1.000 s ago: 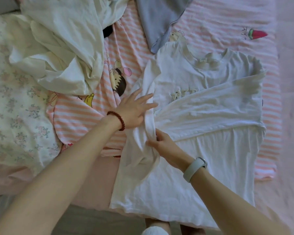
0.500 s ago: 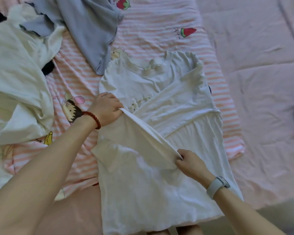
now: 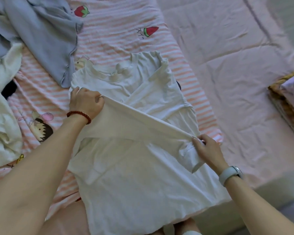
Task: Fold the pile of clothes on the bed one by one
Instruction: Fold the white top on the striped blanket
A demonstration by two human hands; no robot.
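While gripping, left hand (image 3: 86,103) and right hand (image 3: 208,150) stretch sleeve (image 3: 143,122) taut.

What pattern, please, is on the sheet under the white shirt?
Pink and white stripes with cartoon prints; head view.

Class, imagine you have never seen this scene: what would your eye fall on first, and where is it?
First, the white shirt spread at the centre of the bed, one sleeve stretched taut across it between the left hand and the right hand. Next, the pink striped sheet beneath, with its cartoon prints, and the blue garment at upper left.
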